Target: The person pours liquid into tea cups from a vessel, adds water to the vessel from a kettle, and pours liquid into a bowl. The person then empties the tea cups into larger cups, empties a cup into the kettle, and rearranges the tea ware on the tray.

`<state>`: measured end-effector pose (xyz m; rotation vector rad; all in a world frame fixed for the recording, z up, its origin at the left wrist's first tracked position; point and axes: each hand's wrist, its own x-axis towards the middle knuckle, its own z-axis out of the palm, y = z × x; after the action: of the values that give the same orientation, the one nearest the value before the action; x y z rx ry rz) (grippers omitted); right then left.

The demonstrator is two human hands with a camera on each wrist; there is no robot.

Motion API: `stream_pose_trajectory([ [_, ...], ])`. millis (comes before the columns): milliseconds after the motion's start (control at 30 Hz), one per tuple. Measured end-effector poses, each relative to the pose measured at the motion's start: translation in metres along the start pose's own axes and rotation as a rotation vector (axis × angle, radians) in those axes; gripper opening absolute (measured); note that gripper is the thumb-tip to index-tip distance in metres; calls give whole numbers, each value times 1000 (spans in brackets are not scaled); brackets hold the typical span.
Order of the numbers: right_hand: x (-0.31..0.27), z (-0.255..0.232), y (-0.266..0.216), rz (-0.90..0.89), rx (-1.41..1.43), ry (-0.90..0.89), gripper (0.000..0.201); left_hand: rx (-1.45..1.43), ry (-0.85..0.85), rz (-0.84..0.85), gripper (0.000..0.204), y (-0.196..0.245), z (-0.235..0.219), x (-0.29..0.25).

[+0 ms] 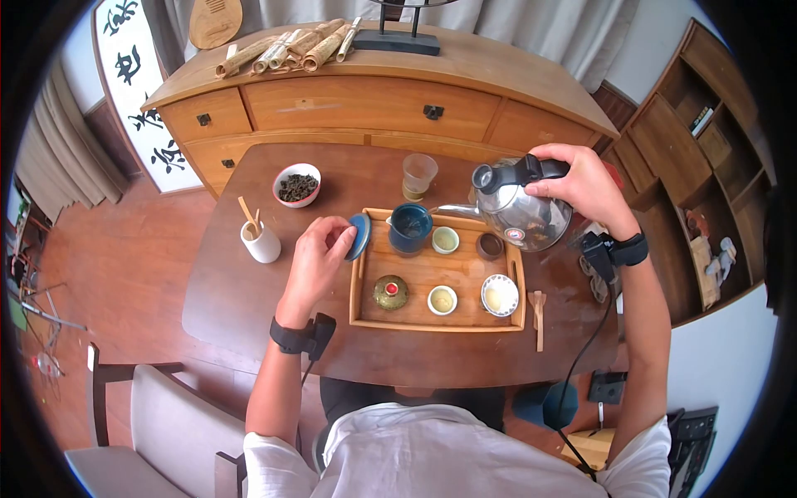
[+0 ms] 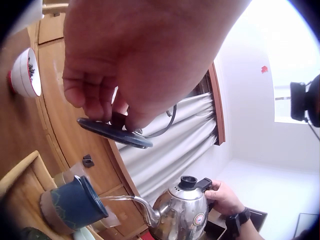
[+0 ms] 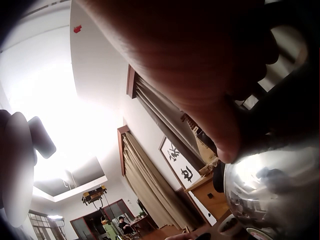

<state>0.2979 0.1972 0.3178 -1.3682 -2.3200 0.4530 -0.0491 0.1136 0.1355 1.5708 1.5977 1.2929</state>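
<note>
My right hand point(image 1: 581, 184) grips the black handle of a shiny metal kettle point(image 1: 527, 217), tilted with its spout at the rim of a blue teapot point(image 1: 408, 239). In the left wrist view, a thin stream of water point(image 2: 120, 198) runs from the spout into the teapot, whose top is uncovered. My left hand point(image 1: 315, 259) pinches a round blue lid point(image 1: 359, 236), held on edge left of the teapot. Most of the lid's knob is hidden by the fingers. The right wrist view shows the kettle's body point(image 3: 270, 185) close below the thumb.
Around the teapot on the wooden tray point(image 1: 432, 325) stand several small cups and a green lidded pot point(image 1: 390, 292). A bowl of tea leaves point(image 1: 297, 184), a white tool holder point(image 1: 261, 242), a clear cup point(image 1: 419, 173) and a wooden fork point(image 1: 538, 319) surround the tray.
</note>
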Motion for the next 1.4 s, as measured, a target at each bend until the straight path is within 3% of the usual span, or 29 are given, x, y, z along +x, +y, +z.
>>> stream_pose_trajectory([
  [200, -19, 26, 50, 118, 364, 47, 47, 23, -37, 46, 23, 14, 11, 13],
  [333, -36, 55, 87, 77, 486, 193, 45, 79, -73, 117, 22, 19, 24, 27],
  [500, -64, 70, 113, 219, 811, 195, 37, 193, -141, 182, 21, 25, 45, 45],
  [667, -101, 78, 158, 212, 854, 378, 38, 406, -192, 278, 22, 25, 71, 58],
  [967, -188, 85, 240, 413, 757, 722, 36, 651, -236, 399, 19, 14, 97, 65],
  [1233, -205, 115, 293, 416, 756, 987, 41, 627, -213, 452, 18, 13, 98, 64],
  [1400, -208, 118, 297, 428, 768, 945, 40, 575, -182, 388, 26, 21, 90, 55],
])
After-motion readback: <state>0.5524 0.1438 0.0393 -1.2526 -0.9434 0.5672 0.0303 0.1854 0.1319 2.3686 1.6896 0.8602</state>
